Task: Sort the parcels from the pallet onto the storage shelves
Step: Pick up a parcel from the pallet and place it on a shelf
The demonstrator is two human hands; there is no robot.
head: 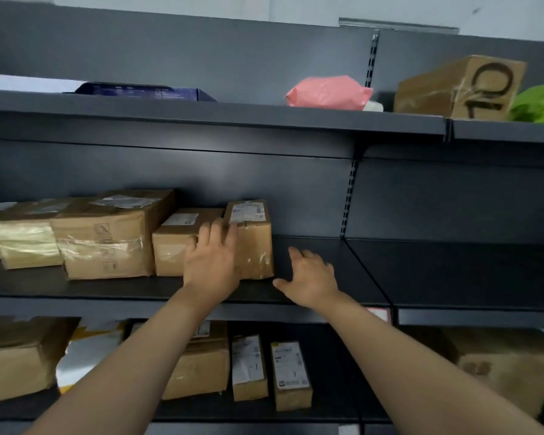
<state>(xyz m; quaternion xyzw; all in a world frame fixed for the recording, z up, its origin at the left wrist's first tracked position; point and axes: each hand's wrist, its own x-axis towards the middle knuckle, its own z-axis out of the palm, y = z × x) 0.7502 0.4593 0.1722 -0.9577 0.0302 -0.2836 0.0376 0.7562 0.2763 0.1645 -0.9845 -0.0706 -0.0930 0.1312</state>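
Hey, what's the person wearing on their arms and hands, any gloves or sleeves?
Nothing worn shows. The left grip and right grip are bare hands, no gloves and no rings visible. The left forearm and right forearm are bare to the frame's edge: no sleeves, watch or bands.

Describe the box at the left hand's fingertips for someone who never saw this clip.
On the middle shelf of the dark grey rack, a row of brown cardboard boxes runs in from the left. The box is the last one on the right, by the left hand. It alone stands tall and narrow, with a white label on top and bare shelf to its right.
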